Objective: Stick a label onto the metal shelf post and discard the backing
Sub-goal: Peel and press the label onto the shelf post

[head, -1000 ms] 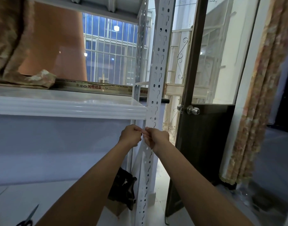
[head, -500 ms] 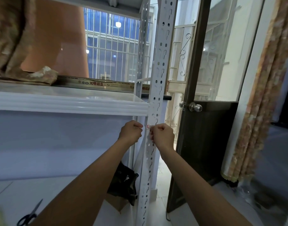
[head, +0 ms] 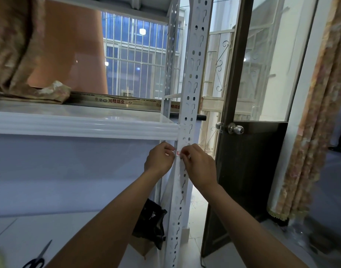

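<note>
White painted metal post (head: 193,93), matt, punched with rows of holes. Small paper label (head: 178,152), white with red print. The white shelf (head: 79,124) is smooth and glossy, with a ribbed front edge. Dark, matt, wood-look door (head: 249,161); shiny polished metal knob (head: 236,129); patterned woven cloth curtain (head: 310,132).

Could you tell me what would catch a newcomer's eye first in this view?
The left hand and right hand meet at centre, pinching a small red-edged label against the white perforated shelf post, below the shelf. Scissors lie at the bottom left; a door knob shines right of the post.
</note>
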